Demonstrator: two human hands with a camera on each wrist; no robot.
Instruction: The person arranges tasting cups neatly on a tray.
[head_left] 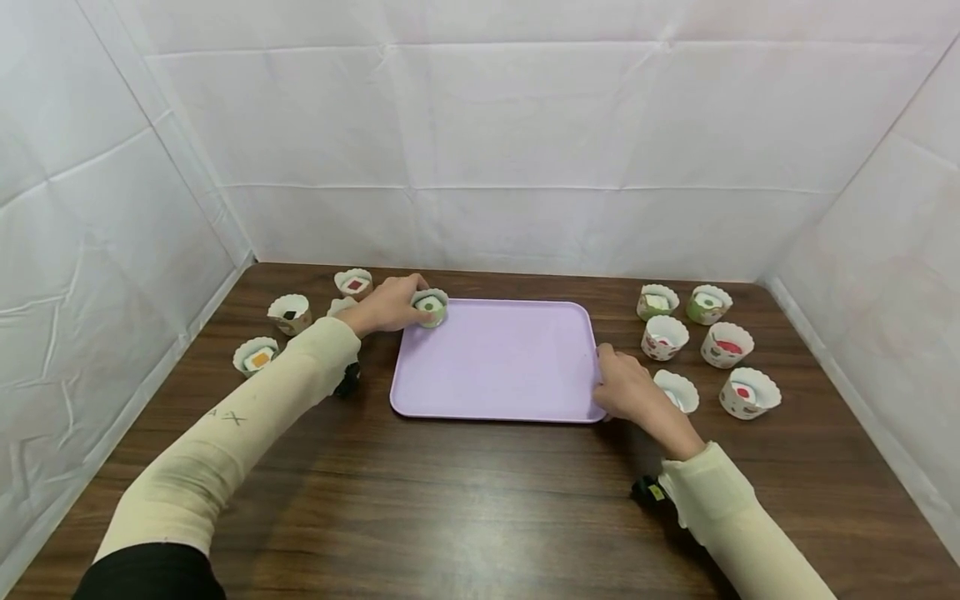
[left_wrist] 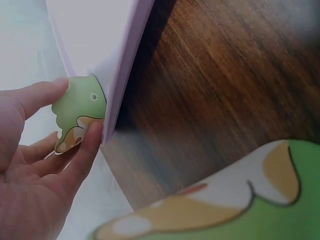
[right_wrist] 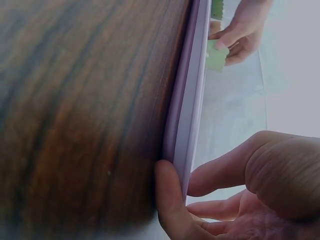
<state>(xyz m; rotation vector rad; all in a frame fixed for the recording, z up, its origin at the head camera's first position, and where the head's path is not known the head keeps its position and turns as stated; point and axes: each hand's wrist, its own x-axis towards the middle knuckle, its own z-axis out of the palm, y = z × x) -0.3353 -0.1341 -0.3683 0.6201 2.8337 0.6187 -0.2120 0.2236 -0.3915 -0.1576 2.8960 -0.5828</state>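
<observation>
My left hand (head_left: 390,306) pinches a green paper baking cup (head_left: 430,308) between thumb and fingers at the far left corner of the lilac tray (head_left: 495,358). In the left wrist view this cup (left_wrist: 82,102) has a cartoon animal printed on its side and stands at the tray's corner; whether its base touches the tray I cannot tell. My right hand (head_left: 624,383) holds the tray's right edge near the front corner. In the right wrist view its thumb and fingers are on either side of the tray rim (right_wrist: 187,125).
Left of the tray stand more cups: one with a red piece (head_left: 354,284), one with a black piece (head_left: 290,314), one with an orange piece (head_left: 257,357). Several cups, including a white one (head_left: 750,393), stand at the right. White sheeting (head_left: 510,150) surrounds the wooden table (head_left: 465,508).
</observation>
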